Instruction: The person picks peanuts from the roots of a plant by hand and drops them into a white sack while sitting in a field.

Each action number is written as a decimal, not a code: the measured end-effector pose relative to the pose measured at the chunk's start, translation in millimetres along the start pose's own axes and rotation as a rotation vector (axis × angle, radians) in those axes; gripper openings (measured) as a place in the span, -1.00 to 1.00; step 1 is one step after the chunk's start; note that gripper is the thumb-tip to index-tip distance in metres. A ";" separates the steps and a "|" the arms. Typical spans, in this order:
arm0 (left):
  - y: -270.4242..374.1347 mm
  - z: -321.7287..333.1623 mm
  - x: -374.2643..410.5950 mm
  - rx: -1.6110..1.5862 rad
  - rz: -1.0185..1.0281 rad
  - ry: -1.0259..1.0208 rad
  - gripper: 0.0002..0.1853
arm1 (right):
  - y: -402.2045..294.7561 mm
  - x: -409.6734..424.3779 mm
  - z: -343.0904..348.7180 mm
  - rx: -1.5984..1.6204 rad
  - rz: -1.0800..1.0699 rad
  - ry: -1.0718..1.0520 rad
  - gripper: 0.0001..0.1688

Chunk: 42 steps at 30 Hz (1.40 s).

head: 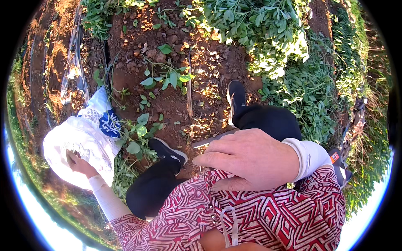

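My left hand (81,165) is at a bulging white plastic bag (66,135) on the left, its fingertips against or just over the bag. Whether the fingers pinch the plastic cannot be made out. Close to the camera, my right hand (251,157) hangs in front of the patterned red shirt (267,210), thumb apart from loosely bent fingers and nothing visible in it. Beyond its fingers lies a flat grey strip (202,143), partly hidden by the hand. Blue and white printed packaging (110,124) adjoins the bag's upper side.
Leafy vines (169,78) trail over brown soil (132,78) between my dark shoes (237,94). Heaped green plants (267,25) lie upper right. A thin stalk or strip (189,91) runs along the ground. Plastic film (73,59) edges the row at left.
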State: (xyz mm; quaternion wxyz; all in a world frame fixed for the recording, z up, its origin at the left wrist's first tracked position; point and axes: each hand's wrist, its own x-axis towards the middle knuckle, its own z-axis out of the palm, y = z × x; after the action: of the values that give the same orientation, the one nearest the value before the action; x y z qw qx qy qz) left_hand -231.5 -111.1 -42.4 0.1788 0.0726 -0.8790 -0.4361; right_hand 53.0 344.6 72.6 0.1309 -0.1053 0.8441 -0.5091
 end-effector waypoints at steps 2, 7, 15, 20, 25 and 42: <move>-100.1 -41.1 42.9 0.202 -0.096 -0.091 -0.44 | 7.9 -5.7 -18.6 -0.001 -0.017 -0.065 -0.51; -81.3 7.3 -1.4 -0.037 -0.266 -0.509 -0.24 | 141.2 -31.0 -78.1 0.182 0.347 0.624 -0.63; -34.8 68.9 -53.2 0.488 0.096 -0.620 -0.44 | 370.0 -13.8 -23.7 0.244 0.965 0.522 -0.46; -77.4 127.8 74.6 0.660 0.074 -0.394 -0.55 | 398.4 72.3 6.9 -0.322 0.825 -0.034 -0.46; 5.5 224.7 107.6 -0.131 -0.148 -0.363 -0.68 | 434.1 99.9 18.2 -0.688 0.726 -0.076 -0.47; 74.7 162.6 -78.2 0.758 0.257 -0.963 0.12 | 416.5 99.0 44.0 -0.474 0.813 0.106 -0.72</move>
State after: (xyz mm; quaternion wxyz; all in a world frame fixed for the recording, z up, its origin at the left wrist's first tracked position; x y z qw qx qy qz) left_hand -218.4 77.0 -93.2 -0.2245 -0.1799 -0.9563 -0.0530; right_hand -44.5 468.4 -327.8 0.2485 0.2327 0.9154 -0.2146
